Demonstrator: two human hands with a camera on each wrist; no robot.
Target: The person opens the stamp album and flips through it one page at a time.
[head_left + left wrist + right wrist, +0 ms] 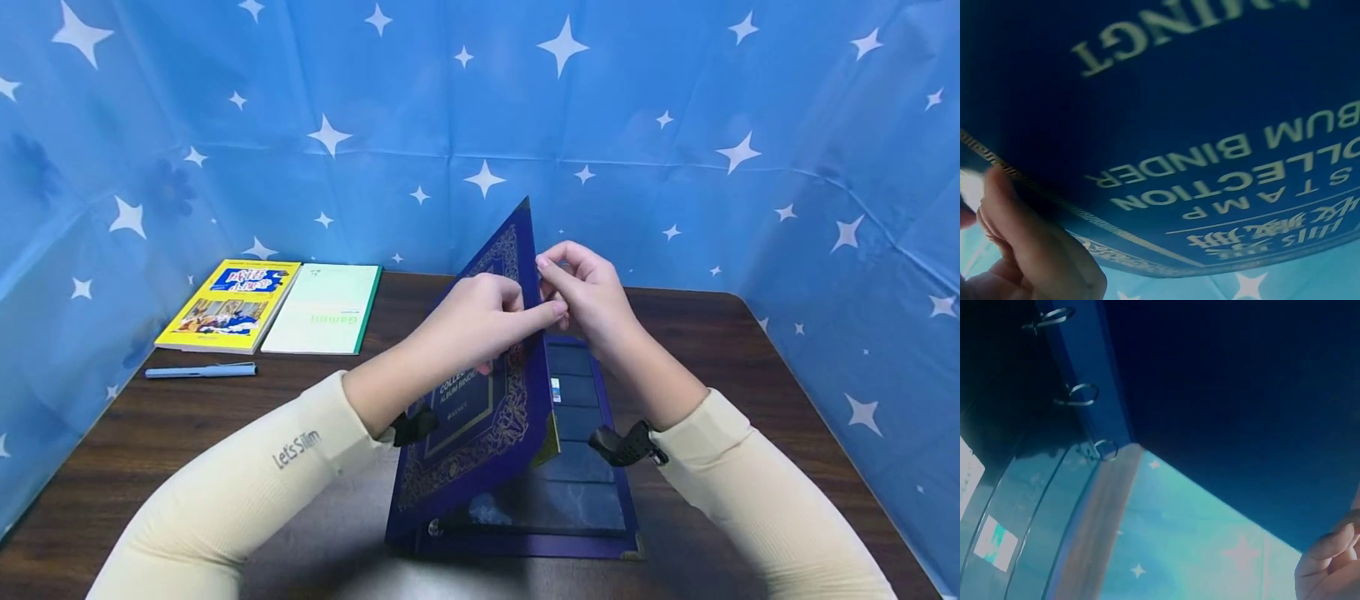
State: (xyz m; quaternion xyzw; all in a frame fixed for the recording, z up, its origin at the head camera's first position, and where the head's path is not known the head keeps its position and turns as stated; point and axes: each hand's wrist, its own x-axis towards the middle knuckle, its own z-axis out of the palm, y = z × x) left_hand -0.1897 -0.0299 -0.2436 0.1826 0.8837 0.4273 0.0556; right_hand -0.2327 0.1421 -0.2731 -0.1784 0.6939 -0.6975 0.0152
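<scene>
Stamp album binder, partly opened, on a tabletop

Item: one dark blue-purple binder, laid near the middle of the tabletop. The front cover is decorated with ornate gold borders and lettered in gold; "Stamp Collection Album Binder" is shown in the left wrist view. The front cover is raised steeply, hinged at the left, with its free edge held up between two hands.

Left hand: placed on the outer side, fingers curled; the free edge is pinched with the thumb laid across it.

Right hand: placed farther along the same edge, toward the far corner; thumb and forefinger are brought together on the edge.

Interior: a dark page divided into horizontal strips is exposed beneath; a small white-and-blue piece is seated in one strip. Metal rings are seen along the spine in the right wrist view.

Adjacent: a yellow book and a pale green notebook are set side by side at the far left; a blue pen is laid just in front of the yellow book.

Surroundings: a blue curtain patterned with white stars is hung behind and at both sides. Cream sleeves and black wrist straps are worn.
</scene>
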